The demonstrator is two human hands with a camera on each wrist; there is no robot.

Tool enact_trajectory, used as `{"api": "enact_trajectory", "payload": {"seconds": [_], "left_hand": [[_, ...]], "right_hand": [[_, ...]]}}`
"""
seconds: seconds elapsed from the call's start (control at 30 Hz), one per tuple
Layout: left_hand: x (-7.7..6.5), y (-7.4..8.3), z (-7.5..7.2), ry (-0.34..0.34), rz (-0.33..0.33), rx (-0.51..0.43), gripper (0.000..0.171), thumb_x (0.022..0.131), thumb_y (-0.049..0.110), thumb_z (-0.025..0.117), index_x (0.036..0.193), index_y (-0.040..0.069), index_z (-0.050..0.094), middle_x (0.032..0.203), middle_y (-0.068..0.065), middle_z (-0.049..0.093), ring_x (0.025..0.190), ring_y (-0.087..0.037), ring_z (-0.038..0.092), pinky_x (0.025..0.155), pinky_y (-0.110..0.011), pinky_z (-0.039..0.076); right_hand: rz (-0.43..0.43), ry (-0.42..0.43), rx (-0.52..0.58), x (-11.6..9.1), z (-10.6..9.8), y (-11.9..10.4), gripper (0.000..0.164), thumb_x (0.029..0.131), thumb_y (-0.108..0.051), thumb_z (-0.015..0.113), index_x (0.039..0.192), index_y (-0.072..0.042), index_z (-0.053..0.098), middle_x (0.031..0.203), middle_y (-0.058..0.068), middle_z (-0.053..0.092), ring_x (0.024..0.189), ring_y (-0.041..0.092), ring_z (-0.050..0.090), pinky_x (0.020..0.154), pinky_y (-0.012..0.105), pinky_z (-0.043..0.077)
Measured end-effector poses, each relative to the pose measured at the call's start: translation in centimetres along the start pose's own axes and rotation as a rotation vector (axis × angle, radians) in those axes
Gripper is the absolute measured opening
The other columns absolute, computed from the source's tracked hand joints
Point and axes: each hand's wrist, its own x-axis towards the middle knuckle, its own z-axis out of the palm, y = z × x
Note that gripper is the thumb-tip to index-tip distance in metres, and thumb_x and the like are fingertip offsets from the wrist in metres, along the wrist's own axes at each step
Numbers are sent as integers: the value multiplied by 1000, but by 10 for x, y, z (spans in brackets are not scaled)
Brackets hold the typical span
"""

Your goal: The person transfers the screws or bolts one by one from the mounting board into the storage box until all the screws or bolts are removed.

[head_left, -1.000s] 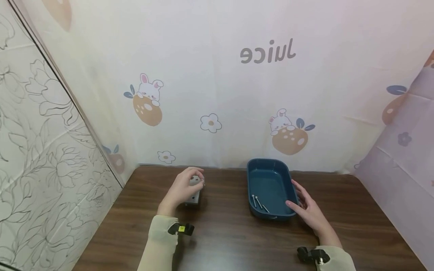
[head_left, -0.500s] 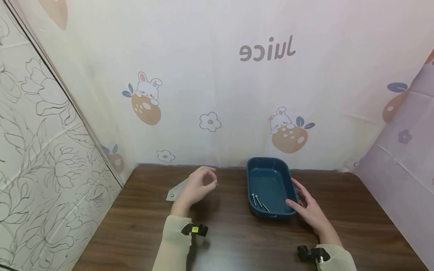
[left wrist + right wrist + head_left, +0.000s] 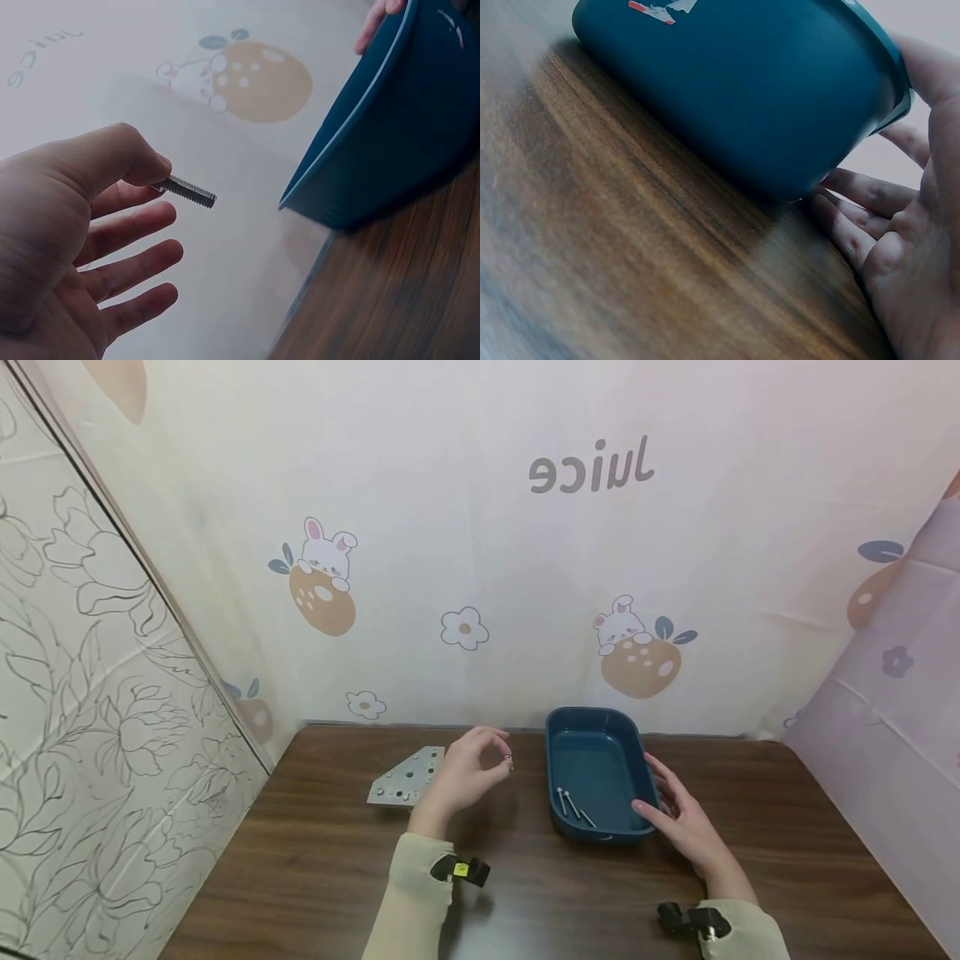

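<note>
My left hand (image 3: pixel 467 770) is raised over the table between a metal plate and a blue tray (image 3: pixel 597 764). Between thumb and forefinger it pinches a small threaded bolt (image 3: pixel 192 193); the bolt's head end is hidden by the fingers, and the other fingers are spread loosely. My right hand (image 3: pixel 684 828) grips the tray's right side, thumb over the rim and fingers along the outer wall (image 3: pixel 742 90). Several silver bolts (image 3: pixel 567 804) lie in the tray's near left corner. The grey plate (image 3: pixel 405 777), with holes and bolt heads in it, is left of my left hand.
A dark wooden table (image 3: pixel 525 893) carries everything. Behind it hangs a pale printed curtain (image 3: pixel 465 527), close to the table's back edge. Another patterned sheet (image 3: pixel 112 693) closes off the left side.
My left hand has moved right from over the metal plate toward the tray, with the bolt pinched throughout, uncovering most of the plate. The right hand and the tray stay put.
</note>
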Motion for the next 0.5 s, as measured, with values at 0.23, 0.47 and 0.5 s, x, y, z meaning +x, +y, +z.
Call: {"api": "enact_trajectory", "payload": {"seconds": [0.23,0.47,0.5], "left_hand": [[3,9,14,-14,22,-7,12,90,21,73,95,28,64,131,6,62,126,-14,55,105,-43,47],[7,17,31,-29,47,-8,10,92,22,72,95,28,64,130,9,62,125,-12,55,105,-40,48],[8,18,33,-29,51,-6,10,92,22,72,95,27,65,129,9,62,124,-11,55,105,-39,48]], "right_hand": [[3,-2,0,1,1,1,81,99,-34,66,160,-42,14,162,22,26,145,48,27,108,74,24],[-2,4,0,1,0,1,81,99,-33,66,161,-40,15,161,23,27,144,49,28,107,75,25],[-2,4,1,1,0,1,81,99,-33,66,161,-40,15,161,23,27,144,49,28,107,75,25]]}}
